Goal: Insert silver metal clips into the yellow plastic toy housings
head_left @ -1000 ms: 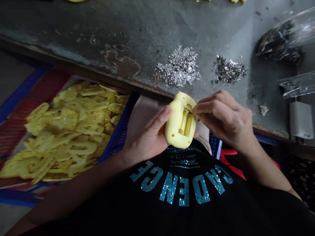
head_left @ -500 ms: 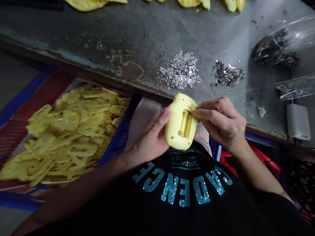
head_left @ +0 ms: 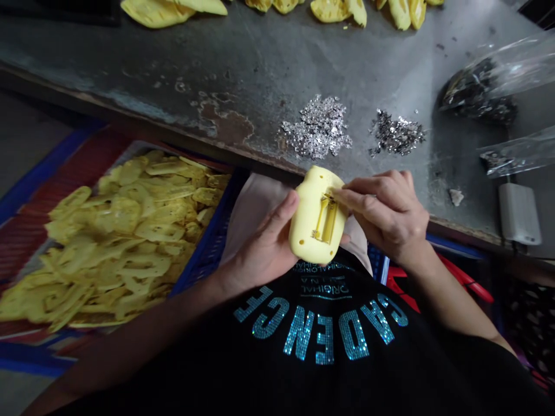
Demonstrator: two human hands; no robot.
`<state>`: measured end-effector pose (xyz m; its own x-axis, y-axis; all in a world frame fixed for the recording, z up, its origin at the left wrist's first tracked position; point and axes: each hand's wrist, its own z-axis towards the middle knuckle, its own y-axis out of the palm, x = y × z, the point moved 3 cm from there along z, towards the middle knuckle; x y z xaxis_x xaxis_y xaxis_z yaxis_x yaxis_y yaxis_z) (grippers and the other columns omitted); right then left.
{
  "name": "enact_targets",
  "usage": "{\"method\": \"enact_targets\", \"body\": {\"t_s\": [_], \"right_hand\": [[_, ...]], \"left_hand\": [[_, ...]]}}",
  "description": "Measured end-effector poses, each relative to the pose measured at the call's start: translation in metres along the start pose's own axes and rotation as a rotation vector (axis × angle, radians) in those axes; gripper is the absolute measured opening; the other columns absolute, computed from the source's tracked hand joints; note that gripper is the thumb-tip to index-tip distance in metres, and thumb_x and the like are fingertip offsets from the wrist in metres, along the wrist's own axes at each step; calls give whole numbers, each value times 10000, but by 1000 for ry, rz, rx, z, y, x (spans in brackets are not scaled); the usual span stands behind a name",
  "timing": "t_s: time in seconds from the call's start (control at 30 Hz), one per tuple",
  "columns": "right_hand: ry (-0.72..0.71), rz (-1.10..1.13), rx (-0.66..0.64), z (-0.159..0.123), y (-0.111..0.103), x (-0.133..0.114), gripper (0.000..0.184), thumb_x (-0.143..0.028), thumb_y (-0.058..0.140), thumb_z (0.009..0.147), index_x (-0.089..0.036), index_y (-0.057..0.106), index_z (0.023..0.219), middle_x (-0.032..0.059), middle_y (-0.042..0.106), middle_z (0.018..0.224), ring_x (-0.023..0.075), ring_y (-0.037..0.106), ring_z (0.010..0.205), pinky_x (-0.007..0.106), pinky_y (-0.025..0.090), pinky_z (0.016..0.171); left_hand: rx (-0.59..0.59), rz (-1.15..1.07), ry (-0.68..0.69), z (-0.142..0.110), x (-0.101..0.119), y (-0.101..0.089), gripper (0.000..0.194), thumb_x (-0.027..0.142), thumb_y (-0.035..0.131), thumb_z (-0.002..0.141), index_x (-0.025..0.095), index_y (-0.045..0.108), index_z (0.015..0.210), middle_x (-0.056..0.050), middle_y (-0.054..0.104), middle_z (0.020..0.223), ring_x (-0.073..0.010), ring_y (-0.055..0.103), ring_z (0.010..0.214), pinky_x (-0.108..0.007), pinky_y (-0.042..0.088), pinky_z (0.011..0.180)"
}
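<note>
One yellow plastic casing (head_left: 310,222), in left hand (head_left: 260,242); right hand (head_left: 381,214) at its slot (head_left: 327,219)

The left hand (head_left: 260,245) holds a yellow plastic piece (head_left: 307,231), the right hand (head_left: 385,214) working its slot (head_left: 327,218).

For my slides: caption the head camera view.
Left hand holds a yellow plastic shell; right hand touches its slot.

Right hand (head_left: 384,214): ours has slid left, closer to the yellow moulded piece (head_left: 306,216).
Right fingertips (head_left: 335,193): they now sit over the top of the piece's slot, no longer at its right edge.
View: our head has tipped up (everything sits lower in the frame), so more yellow cut pieces (head_left: 329,8) show along the far side of the table (head_left: 130,58).
</note>
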<state>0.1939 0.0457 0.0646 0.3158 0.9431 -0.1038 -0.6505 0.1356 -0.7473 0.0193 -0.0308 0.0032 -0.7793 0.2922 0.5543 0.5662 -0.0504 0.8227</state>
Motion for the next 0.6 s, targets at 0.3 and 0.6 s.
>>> {"method": "enact_targets", "body": {"t_s": [0.3,0.6], "right_hand": [[73,169,11,-1,2,-1,254,-134,709,1050,-283,757,1250,42,813,1133,207,724,928,415,507,810],[-39,21,26,-3,1,0,305,-231,634,1105,-296,711,1393,39,821,1181,217,687,919,427,443,780]], "left_hand": [[0,65,1,-2,2,1,639,726,672,1018,209,695,1392,-92,832,1133,-259,822,929,-288,661,624],[-9,82,-104,-2,2,3,733,757,682,981,252,653,1512,-134,817,1252,-353,838,1026,-275,614,486]]}}
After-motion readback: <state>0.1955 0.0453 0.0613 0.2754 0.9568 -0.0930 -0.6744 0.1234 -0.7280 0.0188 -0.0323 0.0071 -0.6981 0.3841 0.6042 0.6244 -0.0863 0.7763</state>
